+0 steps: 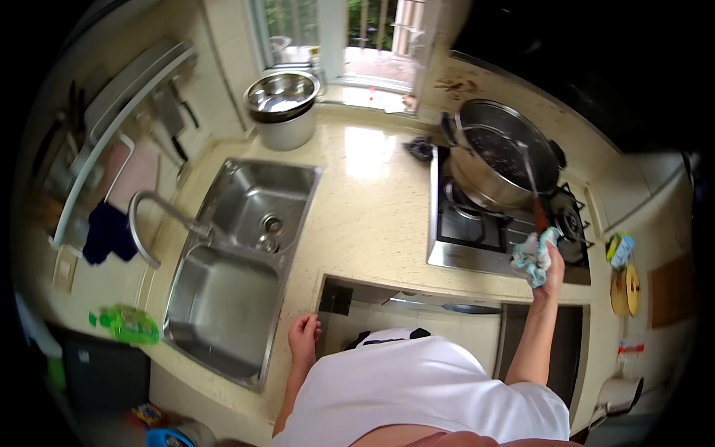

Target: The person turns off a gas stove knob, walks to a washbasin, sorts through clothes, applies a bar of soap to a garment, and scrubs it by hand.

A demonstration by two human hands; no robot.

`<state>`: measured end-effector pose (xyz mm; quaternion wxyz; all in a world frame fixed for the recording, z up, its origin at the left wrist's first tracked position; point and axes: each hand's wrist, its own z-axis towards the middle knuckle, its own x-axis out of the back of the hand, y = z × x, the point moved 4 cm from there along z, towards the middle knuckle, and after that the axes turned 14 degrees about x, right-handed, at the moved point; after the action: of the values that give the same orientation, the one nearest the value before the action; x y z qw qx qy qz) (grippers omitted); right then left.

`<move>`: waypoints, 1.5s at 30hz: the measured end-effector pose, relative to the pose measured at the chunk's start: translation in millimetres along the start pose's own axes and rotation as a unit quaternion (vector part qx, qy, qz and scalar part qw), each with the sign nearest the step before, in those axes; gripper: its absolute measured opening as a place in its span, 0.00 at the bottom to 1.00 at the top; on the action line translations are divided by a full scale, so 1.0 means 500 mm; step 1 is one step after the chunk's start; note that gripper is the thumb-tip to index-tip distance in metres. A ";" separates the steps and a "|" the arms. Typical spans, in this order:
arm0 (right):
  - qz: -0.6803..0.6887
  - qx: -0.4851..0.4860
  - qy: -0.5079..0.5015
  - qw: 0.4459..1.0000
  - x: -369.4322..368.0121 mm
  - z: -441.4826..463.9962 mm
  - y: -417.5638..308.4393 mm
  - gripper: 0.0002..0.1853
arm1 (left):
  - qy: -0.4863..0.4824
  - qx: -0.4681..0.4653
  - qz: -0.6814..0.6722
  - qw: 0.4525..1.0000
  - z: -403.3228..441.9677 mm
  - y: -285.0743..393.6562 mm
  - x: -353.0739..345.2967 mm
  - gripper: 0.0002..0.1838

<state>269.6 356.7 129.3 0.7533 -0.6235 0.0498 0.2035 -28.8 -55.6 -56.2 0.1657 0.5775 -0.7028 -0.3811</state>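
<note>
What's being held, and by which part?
A bunched cloth, by its right side, in the right grip; whether the utensil's handle is held too can't be told.

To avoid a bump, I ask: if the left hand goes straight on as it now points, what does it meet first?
The left hand seems free to pass over the countertop towards the window, but its height is hard to judge.

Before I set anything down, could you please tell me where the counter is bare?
The counter is broadly bare between the sink and the stove. Crowded spots are the stove, under its large pot and the right hand, and where stacked vessels stand.
</note>
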 end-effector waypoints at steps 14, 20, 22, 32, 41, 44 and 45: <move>-0.028 0.004 -0.164 0.986 -0.279 -0.065 0.056 0.13 | 0.032 -0.068 -0.057 0.996 -0.080 0.035 0.080 0.06; 0.029 -0.255 -0.288 0.923 -0.521 -0.188 0.302 0.11 | 0.092 -0.085 -0.089 0.988 -0.109 0.006 0.149 0.06; -0.024 -0.247 -0.347 0.904 -0.574 -0.225 0.381 0.12 | 0.113 -0.082 -0.102 0.985 -0.125 -0.006 0.174 0.06; -0.112 -0.300 -0.437 0.841 -0.736 -0.339 0.565 0.19 | 0.211 -0.093 -0.161 0.960 -0.201 -0.058 0.263 0.06; -0.304 -0.024 -0.501 0.810 -0.697 -0.311 0.608 0.25 | 0.197 -0.083 -0.186 0.959 -0.209 -0.067 0.263 0.07; -0.279 0.000 -0.465 0.840 -0.648 -0.305 0.542 0.24 | 0.180 -0.078 -0.186 0.963 -0.193 -0.071 0.262 0.07; -0.238 -0.026 -0.444 0.863 -0.637 -0.302 0.524 0.24 | 0.171 -0.083 -0.188 0.964 -0.187 -0.070 0.260 0.07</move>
<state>-90.4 170.5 -39.7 0.7046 -0.4792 -0.4455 0.2746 21.9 -211.3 -47.6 0.2565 0.7400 -0.5087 -0.3577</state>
